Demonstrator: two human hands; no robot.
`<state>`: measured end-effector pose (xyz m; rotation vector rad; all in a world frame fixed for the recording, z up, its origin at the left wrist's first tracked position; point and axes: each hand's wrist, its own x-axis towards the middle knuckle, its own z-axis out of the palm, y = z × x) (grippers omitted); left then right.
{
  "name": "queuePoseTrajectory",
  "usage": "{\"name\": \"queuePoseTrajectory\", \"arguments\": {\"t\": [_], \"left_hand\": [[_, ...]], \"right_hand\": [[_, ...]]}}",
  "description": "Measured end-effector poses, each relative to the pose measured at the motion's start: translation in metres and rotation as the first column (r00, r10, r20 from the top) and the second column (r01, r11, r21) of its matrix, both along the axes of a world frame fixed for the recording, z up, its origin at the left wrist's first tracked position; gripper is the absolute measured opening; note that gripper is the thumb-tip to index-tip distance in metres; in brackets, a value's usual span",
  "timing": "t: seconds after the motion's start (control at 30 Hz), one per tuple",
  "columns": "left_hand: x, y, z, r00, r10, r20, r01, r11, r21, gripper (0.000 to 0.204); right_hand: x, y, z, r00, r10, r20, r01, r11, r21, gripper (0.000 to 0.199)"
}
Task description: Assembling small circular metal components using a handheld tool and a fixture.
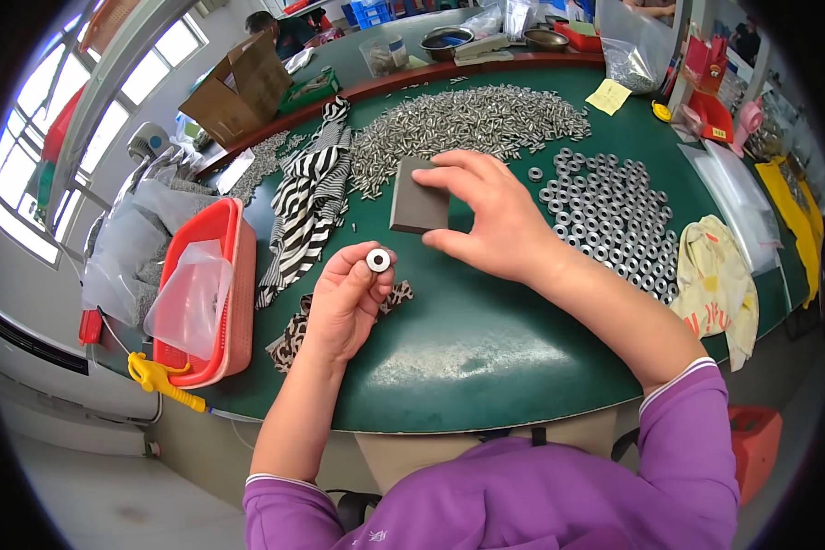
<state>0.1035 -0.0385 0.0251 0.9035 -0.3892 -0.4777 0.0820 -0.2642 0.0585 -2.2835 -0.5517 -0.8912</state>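
- Head view, looking down on a round green table (486, 339), glossy, front edge curving across the lower middle of the frame.
- Upper left: bright windows, cardboard box (243, 87) on a second green surface behind a reddish rim.
- Upper middle: big heap of small metal screws (467, 119) spread wide across the tabletop.
- Right of centre: field of metal washers (610, 215) lying flat, close-packed, reaching toward the right edge.
- Left hand (344, 302) raised at centre, fingers curled, thumb and fingertips pinching one round washer (378, 260), hole facing the camera.
- Right hand (490, 220) just above and right of it, fingers spread, gripping a grey rectangular block (419, 197) by its right side; block resting on the table beside the screws.
- Striped black-and-white cloth (312, 202) draped left of the block, running down toward the left hand.
- Far left edge: red plastic basket (234, 302) with a clear bag inside, yellow air gun (160, 378) hanging off the rim below it.
- Right edge: pale patterned cloth (720, 284) hanging over the table's side.
- Open room: bare green stretch between both forearms and the near edge, lower centre.
- Purple sleeves at bottom of frame.
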Motion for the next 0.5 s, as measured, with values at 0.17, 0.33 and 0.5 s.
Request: {"name": "queuePoseTrajectory", "arguments": {"t": [0.17,0.33,0.5], "left_hand": [[0.002,0.002,0.0,0.998,0.057,-0.038,-0.058,0.998,-0.023,0.024],[0.0,-0.003,0.001,0.989,0.094,-0.115,-0.092,0.995,0.025,0.025],[0.003,0.001,-0.006,0.999,0.039,-0.017,-0.039,0.999,-0.005,0.02]], "right_hand": [[-0.005,0.008,0.008,0.989,0.137,-0.062,-0.129,0.985,0.118,0.059],[-0.028,0.035,0.006,0.943,0.333,-0.025,-0.332,0.943,0.022,0.054],[-0.01,0.017,0.006,0.994,0.109,0.03,-0.109,0.994,0.025,0.053]]}}
